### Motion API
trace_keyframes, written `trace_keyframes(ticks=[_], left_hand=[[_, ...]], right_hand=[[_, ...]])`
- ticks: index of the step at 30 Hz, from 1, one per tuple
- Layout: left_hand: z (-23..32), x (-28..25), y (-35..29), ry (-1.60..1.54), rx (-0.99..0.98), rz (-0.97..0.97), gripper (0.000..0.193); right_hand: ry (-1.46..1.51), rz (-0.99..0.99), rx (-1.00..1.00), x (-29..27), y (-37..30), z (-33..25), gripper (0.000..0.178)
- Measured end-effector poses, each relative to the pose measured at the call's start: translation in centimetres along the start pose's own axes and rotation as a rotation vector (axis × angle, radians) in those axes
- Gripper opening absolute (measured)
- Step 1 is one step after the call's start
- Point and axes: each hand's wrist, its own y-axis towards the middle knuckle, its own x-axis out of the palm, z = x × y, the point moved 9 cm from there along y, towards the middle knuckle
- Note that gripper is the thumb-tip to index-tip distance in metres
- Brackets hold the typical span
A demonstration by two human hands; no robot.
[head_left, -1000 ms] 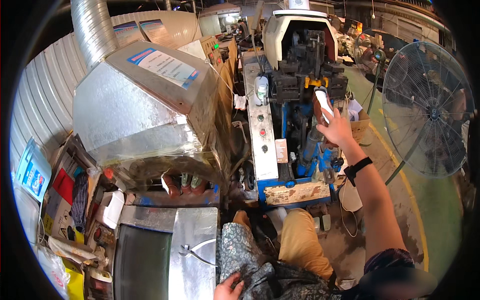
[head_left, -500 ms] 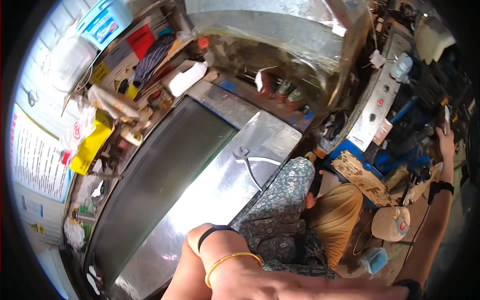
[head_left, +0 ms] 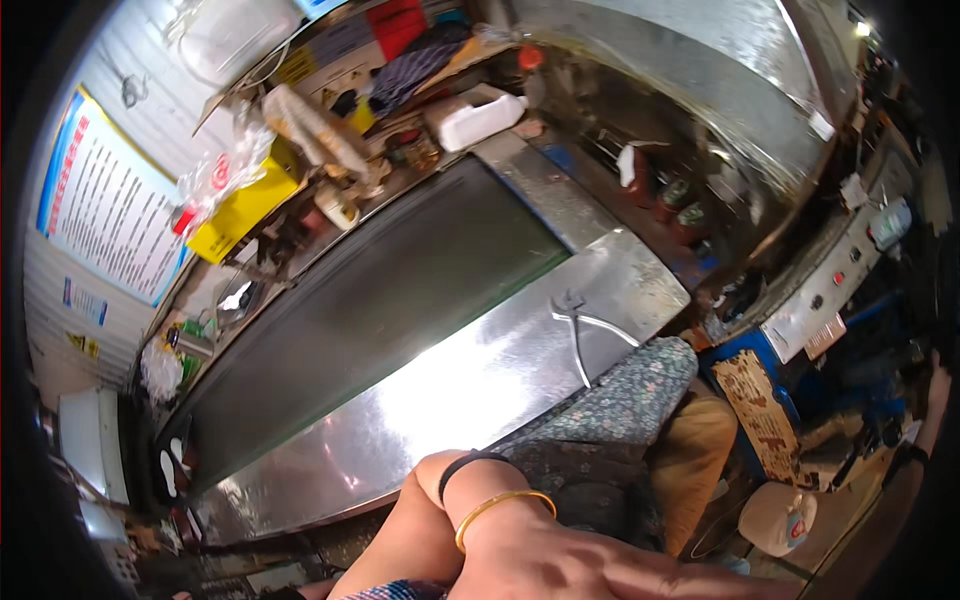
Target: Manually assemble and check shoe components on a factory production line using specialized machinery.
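Observation:
My left hand, with a gold bangle and a black band on its wrist, stretches to the right over my lap at the lower edge. Its fingers look extended, though the picture's edge partly cuts them off, and nothing shows in them. Metal pincers with two long splayed handles lie on the shiny metal plate, beyond that hand and apart from it. At the far right rim my right hand reaches away beside the dark machinery. Dimness and the rim hide its fingers.
A dark belt runs beside the plate. Behind it, a shelf carries a yellow box and a cut white jug. To the right stand a blue-framed machine, a control panel and a beige cap.
My view has swung left, so the plate, pincers and belt appear farther right. My right hand has slid toward the dim right rim. The pincers lie in the same place on the plate.

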Motion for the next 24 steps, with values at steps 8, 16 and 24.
trace_keyframes(ticks=[8, 16, 24], left_hand=[[5.4, -17.3, -7.0, 0.668, -0.793, 0.102, 0.028], [7.4, -25.4, -23.4, 0.563, -1.234, 0.607, 0.027], [3.7, -12.5, 3.5, -0.492, -0.676, 0.354, 0.030]], right_hand=[[-0.087, -0.024, -0.389, 13.5, -4.0, 20.1, 0.044], [0.248, -0.161, -0.114, 29.3, -29.9, -8.9, 0.022], [0.343, -0.214, -0.076, 28.2, -26.1, -15.1, 0.019]])
